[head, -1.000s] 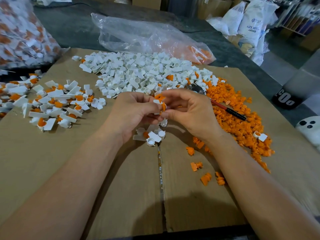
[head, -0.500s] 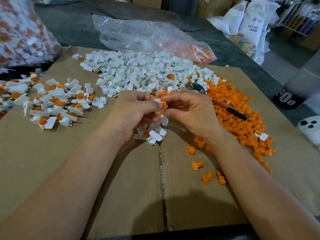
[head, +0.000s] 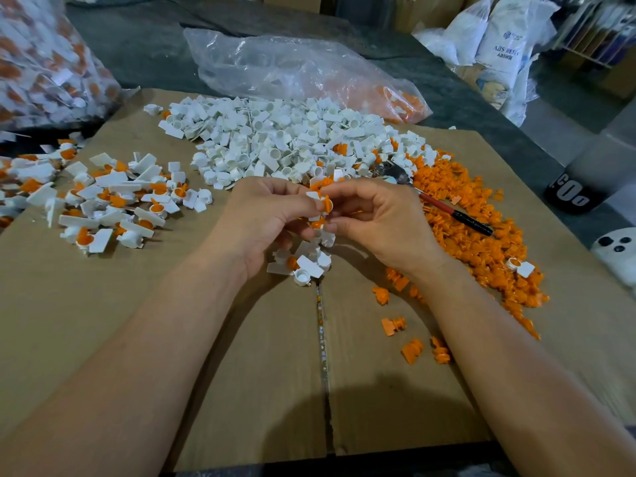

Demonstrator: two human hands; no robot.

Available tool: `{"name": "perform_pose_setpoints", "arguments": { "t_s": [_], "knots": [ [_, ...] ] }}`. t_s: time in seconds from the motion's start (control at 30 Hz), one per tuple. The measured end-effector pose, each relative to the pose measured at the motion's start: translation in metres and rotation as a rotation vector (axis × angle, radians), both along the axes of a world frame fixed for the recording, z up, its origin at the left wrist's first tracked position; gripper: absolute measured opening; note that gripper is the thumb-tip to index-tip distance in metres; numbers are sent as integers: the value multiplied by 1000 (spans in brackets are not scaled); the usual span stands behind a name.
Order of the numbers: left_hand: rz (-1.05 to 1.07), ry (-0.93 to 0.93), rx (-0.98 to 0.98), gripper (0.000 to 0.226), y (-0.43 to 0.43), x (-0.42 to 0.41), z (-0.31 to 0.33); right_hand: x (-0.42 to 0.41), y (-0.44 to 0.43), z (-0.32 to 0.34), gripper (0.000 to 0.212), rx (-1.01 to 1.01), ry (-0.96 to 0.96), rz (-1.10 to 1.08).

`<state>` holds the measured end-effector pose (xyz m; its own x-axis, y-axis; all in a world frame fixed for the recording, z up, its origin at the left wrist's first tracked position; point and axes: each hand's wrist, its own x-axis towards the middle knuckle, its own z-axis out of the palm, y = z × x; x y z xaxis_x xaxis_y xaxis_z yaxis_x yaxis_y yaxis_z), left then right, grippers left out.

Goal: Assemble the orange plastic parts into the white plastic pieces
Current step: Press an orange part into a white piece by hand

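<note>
Several loose orange parts point(head: 392, 327) are scattered on the cardboard sheet point(head: 241, 373), nearest the viewer. Above a small cluster of pieces point(head: 306, 265), a white piece point(head: 314, 195) is pinched in the curled fingers of the left hand point(head: 265, 222). An orange part point(head: 327, 203) is pinched against it by the right hand point(head: 382, 225) (how far seated cannot be told). Listed beyond: assembled pieces point(head: 110, 201) at left, white heap point(head: 292, 142) at centre, orange heap point(head: 481, 235) at right with a red-handled tool point(head: 454, 213) laid on it, clear bag point(head: 296, 70) farthest.

SURFACE: brown cardboard sheet point(head: 241, 356) on dark tabletop point(head: 144, 53) | FAR EDGE: crumpled clear plastic bag point(head: 275, 63) | RIGHT: tool with red-and-black handle point(head: 454, 213), lying diagonally | BACKGROUND: white printed sacks point(head: 499, 39), upper right | RIGHT EDGE: black object with white lettering point(head: 568, 194)
</note>
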<state>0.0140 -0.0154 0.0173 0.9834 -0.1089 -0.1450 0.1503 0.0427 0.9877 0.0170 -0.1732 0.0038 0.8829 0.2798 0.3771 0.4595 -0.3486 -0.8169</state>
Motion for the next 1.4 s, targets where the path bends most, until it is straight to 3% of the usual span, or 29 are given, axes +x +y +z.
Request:
{"name": "perform_pose_setpoints", "arguments": {
  "t_s": [0.27, 0.53, 0.8, 0.9, 1.0, 1.1, 1.23, 1.4],
  "knots": [
    [-16, -12, -8, 16, 0, 0, -1, 0, 1, -3, 38, 64, -96, 1],
    [-53, -62, -12, 15, -2, 1, -2, 0, -2, -3, 40, -21, -164, -42],
    [-42, -29, -56, 17, -2, 2, -3, -3, -1, 3, 40, -48, -47, -46],
    [-17, -4, -111, 19, -1, 4, -3, -2, -9, 10, 41, -102, -42, -169],
    [-5, 12, -144, 18, 1, 5, -3, 3, -28, 20, 43, -278, -18, -417],
    [-8, 13, -157, 16, 1, 5, -3, 8, -55, 23, 62, -504, 107, -603],
    [-6, 12, -170, 16, 2, 5, -4, 13, -76, 24, 99, -812, 438, -601],
    [-9, 6, -169, 18, 2, 6, -5, 12, -77, 24, 128, -857, 560, -542]
  ]
}}
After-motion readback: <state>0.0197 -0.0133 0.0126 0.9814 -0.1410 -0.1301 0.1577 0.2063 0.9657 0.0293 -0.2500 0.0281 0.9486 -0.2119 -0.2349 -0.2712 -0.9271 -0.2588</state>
